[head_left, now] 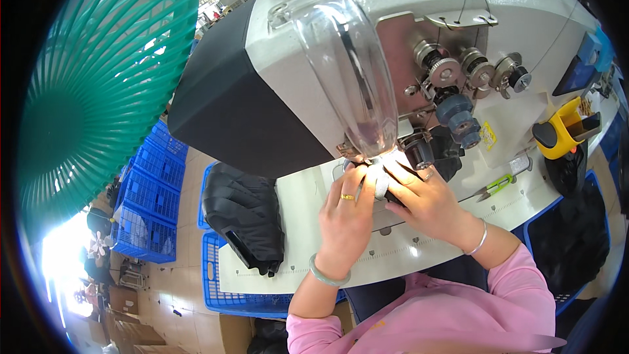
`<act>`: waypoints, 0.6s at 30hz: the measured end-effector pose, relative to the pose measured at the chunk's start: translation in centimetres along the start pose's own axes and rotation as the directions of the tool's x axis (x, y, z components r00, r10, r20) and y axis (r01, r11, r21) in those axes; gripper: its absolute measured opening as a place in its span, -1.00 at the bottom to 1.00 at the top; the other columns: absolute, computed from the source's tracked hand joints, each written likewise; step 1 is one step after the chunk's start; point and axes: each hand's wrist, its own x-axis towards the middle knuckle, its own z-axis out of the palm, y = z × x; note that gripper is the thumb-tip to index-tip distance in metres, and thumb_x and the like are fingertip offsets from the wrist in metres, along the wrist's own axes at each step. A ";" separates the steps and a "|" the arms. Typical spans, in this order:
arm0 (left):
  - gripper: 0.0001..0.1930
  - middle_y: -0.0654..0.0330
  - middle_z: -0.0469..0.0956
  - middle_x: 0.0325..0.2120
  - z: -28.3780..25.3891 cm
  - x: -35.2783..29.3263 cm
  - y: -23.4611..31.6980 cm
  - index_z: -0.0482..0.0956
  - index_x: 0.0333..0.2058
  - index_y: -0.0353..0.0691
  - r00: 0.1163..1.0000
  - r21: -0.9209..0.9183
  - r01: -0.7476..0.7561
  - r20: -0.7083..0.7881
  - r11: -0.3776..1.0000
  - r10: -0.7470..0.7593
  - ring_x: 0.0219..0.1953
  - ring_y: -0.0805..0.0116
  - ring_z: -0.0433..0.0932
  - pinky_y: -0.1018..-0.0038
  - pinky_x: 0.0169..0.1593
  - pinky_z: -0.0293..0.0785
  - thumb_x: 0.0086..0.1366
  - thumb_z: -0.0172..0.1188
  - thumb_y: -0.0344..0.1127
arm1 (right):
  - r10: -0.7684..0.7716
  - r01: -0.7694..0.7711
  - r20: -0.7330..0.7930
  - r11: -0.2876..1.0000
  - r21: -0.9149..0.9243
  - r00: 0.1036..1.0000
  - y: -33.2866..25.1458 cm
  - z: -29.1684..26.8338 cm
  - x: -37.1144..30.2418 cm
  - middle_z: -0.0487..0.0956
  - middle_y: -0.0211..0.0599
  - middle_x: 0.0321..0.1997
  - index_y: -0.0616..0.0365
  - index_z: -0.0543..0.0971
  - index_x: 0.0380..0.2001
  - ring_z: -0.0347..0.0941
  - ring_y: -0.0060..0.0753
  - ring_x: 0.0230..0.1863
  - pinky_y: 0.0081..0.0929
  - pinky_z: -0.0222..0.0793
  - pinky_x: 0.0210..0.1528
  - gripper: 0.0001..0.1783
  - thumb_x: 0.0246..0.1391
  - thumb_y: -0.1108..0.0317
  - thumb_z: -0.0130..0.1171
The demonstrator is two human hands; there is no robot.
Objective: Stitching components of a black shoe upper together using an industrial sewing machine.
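Observation:
Under the lit needle area of a white sewing machine, a pale ribbed band lies between my hands, with a bit of black fabric beside it. My left hand, wearing a gold ring, has its fingers pressed together along the band's left side. From the right, my right hand grips the black fabric, its fingers over the band's edge and its thumb low. The fingertips and the needle are partly lost in glare and behind the machine's parts.
A black garment piece lies on the table's left. Green thread snips and a yellow holder are at right. A green fan stands close at left. Blue crates are stacked on the floor; a black-filled bin sits right.

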 end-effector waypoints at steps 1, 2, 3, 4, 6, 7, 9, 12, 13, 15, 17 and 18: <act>-0.62 0.20 0.55 -0.17 0.0 0.0 -0.1 0.62 -0.17 -0.22 1.000 0.003 -0.016 -0.011 1.000 0.016 -0.27 0.20 0.58 0.40 -0.24 0.57 -0.04 0.26 -0.61 | 0.005 -0.005 0.013 1.000 0.000 1.000 0.0 0.0 -0.1 0.50 -0.15 0.06 0.20 0.53 -0.02 0.38 0.00 0.13 0.00 0.28 0.24 -0.41 -0.23 0.38 0.43; -0.62 0.20 0.55 -0.17 0.0 0.0 -0.2 0.62 -0.17 -0.22 1.000 0.002 -0.017 -0.011 1.000 0.017 -0.27 0.20 0.58 0.40 -0.24 0.57 -0.04 0.26 -0.61 | 0.005 -0.005 0.013 1.000 -0.002 1.000 0.1 -0.1 -0.1 0.50 -0.15 0.06 0.20 0.53 -0.02 0.38 0.00 0.13 0.00 0.28 0.24 -0.41 -0.23 0.38 0.43; -0.66 0.19 0.58 -0.19 0.0 0.1 -0.4 0.64 -0.19 -0.24 0.998 -0.046 -0.019 -0.058 0.999 0.016 -0.29 0.19 0.59 0.40 -0.23 0.57 -0.02 0.27 -0.60 | -0.009 0.008 0.020 1.000 0.012 1.000 0.2 -0.3 -0.1 0.49 -0.13 0.08 0.21 0.52 -0.01 0.36 0.02 0.15 0.01 0.28 0.25 -0.39 -0.24 0.40 0.42; -0.70 0.17 0.61 -0.21 -0.1 0.2 -0.5 0.65 -0.21 -0.25 0.995 -0.086 -0.040 -0.093 0.995 0.032 -0.31 0.18 0.60 0.40 -0.23 0.56 0.01 0.28 -0.59 | -0.021 0.021 0.026 0.999 0.027 0.999 0.4 -0.4 -0.1 0.48 -0.11 0.09 0.22 0.51 0.00 0.35 0.04 0.17 0.01 0.28 0.25 -0.38 -0.26 0.42 0.40; -0.73 0.15 0.64 -0.24 -0.4 0.3 -1.0 0.66 -0.23 -0.26 0.991 -0.250 0.108 -0.045 0.962 -0.123 -0.32 0.17 0.60 0.39 -0.23 0.56 0.03 0.29 -0.58 | -0.046 0.045 0.041 0.999 0.028 0.998 0.7 -0.7 -0.2 0.48 -0.10 0.09 0.22 0.51 0.00 0.34 0.05 0.19 0.02 0.28 0.25 -0.38 -0.26 0.43 0.38; -0.76 0.12 0.66 -0.26 -0.5 0.4 -1.1 0.67 -0.24 -0.27 0.964 -0.380 0.256 0.026 0.889 -0.266 -0.33 0.16 0.61 0.39 -0.22 0.56 0.05 0.30 -0.57 | -0.058 0.056 0.048 0.998 0.034 0.997 0.8 -0.8 -0.2 0.47 -0.09 0.10 0.23 0.51 -0.01 0.33 0.05 0.20 0.04 0.28 0.25 -0.39 -0.27 0.45 0.36; -0.76 0.11 0.66 -0.26 -0.4 0.4 -0.8 0.67 -0.24 -0.26 0.979 -0.334 0.192 -0.003 0.923 -0.205 -0.32 0.15 0.61 0.37 -0.21 0.56 0.05 0.31 -0.57 | -0.075 0.074 0.051 0.997 0.003 0.996 0.7 -0.7 -0.2 0.47 -0.08 0.10 0.24 0.52 -0.02 0.33 0.05 0.20 0.05 0.28 0.25 -0.41 -0.26 0.46 0.35; -0.75 0.11 0.65 -0.25 -0.2 0.0 0.1 0.68 -0.23 -0.25 0.987 -0.251 0.132 -0.054 0.959 -0.150 -0.29 0.14 0.62 0.33 -0.16 0.56 0.05 0.33 -0.56 | -0.069 0.070 0.034 0.997 -0.042 0.997 0.2 -0.2 -0.3 0.47 -0.05 0.10 0.27 0.53 -0.04 0.33 0.06 0.20 0.07 0.28 0.24 -0.45 -0.25 0.47 0.32; -0.74 0.11 0.65 -0.24 -0.1 -0.1 0.2 0.68 -0.22 -0.24 0.990 -0.221 0.102 -0.076 0.970 -0.121 -0.27 0.12 0.62 0.30 -0.11 0.57 0.05 0.33 -0.55 | -0.061 0.062 0.023 0.996 -0.061 0.998 0.1 -0.1 -0.4 0.47 -0.04 0.10 0.28 0.54 -0.06 0.33 0.06 0.20 0.08 0.28 0.24 -0.47 -0.24 0.48 0.30; -0.73 0.12 0.65 -0.24 0.1 -0.2 0.1 0.67 -0.22 -0.23 0.992 -0.190 0.081 -0.084 0.978 -0.099 -0.25 0.10 0.62 0.26 -0.06 0.57 0.05 0.33 -0.55 | -0.049 0.050 0.020 0.997 -0.056 0.999 -0.1 0.1 -0.5 0.47 -0.03 0.10 0.29 0.54 -0.07 0.33 0.07 0.20 0.08 0.28 0.24 -0.48 -0.23 0.48 0.30; -0.73 0.13 0.64 -0.24 0.1 -0.2 -0.1 0.67 -0.21 -0.23 0.993 -0.154 0.043 -0.098 0.987 -0.059 -0.23 0.08 0.62 0.21 -0.01 0.57 0.05 0.32 -0.55 | -0.041 0.042 0.019 0.998 -0.052 0.999 -0.2 0.3 -0.5 0.47 -0.03 0.11 0.30 0.55 -0.08 0.33 0.07 0.20 0.08 0.28 0.24 -0.49 -0.23 0.48 0.30; -0.72 0.13 0.64 -0.24 0.2 -0.2 -0.2 0.67 -0.20 -0.23 0.994 -0.161 0.042 -0.091 0.986 -0.057 -0.22 0.07 0.62 0.17 0.03 0.56 0.06 0.32 -0.55 | -0.042 0.042 0.004 0.998 -0.052 0.999 -0.3 0.3 -0.5 0.47 -0.03 0.10 0.31 0.55 -0.08 0.33 0.07 0.20 0.08 0.28 0.24 -0.50 -0.21 0.49 0.30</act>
